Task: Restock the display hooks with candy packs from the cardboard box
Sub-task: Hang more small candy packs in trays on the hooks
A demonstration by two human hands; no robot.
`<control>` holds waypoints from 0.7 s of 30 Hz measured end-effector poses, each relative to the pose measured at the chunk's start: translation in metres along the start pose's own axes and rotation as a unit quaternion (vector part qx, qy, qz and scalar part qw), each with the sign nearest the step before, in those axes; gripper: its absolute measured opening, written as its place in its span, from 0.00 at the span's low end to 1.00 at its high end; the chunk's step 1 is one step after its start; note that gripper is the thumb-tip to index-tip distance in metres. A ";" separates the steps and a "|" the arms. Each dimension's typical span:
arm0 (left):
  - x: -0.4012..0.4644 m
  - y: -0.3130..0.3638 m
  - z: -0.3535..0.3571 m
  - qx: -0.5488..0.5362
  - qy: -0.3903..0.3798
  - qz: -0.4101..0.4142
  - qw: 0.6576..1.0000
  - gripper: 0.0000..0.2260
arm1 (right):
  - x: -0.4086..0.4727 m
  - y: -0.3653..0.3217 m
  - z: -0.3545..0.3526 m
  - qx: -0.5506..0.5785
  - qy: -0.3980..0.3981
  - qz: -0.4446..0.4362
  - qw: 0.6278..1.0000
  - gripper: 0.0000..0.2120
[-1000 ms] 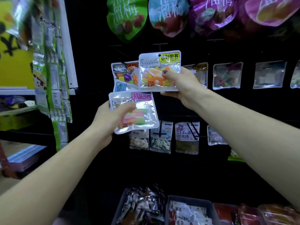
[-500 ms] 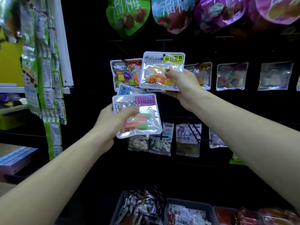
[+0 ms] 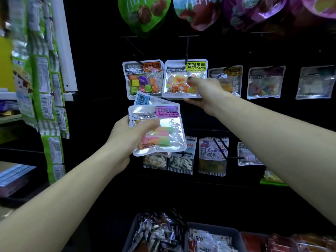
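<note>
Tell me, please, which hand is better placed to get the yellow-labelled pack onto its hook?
The right hand: it already holds the yellow-labelled pack up at the hook. The left hand sits lower, gripping the pink-labelled pack.

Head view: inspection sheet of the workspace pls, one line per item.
Surface: black hook wall, packs hung in rows.
Job's things: yellow-label pack at a hook; pink-label pack with a blue-label pack behind it. Cardboard box: not seen.
Clutter: bins of packets below.
Grippers: right hand pinches the yellow-label pack; left hand holds the pink-label pack.
Cables: nothing seen.
Surroundings: green packet strips and shelves at left; large bags above.
</note>
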State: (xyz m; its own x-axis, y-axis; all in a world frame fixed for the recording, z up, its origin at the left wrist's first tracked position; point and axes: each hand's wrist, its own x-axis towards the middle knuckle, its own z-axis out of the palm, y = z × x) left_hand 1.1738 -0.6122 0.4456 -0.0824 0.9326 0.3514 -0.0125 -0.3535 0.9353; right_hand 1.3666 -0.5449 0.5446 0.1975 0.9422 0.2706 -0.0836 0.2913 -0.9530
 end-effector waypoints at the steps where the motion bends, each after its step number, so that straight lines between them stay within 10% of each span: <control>1: -0.001 0.000 0.001 -0.012 -0.007 -0.004 1.000 0.12 | 0.003 0.001 0.001 -0.008 0.007 0.007 1.000 0.23; 21: -0.011 -0.006 0.042 -0.011 -0.024 -0.033 0.999 0.11 | -0.043 0.040 -0.064 -0.171 -0.022 0.108 0.979 0.37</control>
State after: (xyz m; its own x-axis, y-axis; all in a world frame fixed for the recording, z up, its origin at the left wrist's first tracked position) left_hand 1.2166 -0.6168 0.4380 -0.0338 0.9559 0.2917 -0.0376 -0.2929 0.9554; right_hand 1.4176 -0.5841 0.4860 0.1692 0.9839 0.0566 0.2146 0.0193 -0.9765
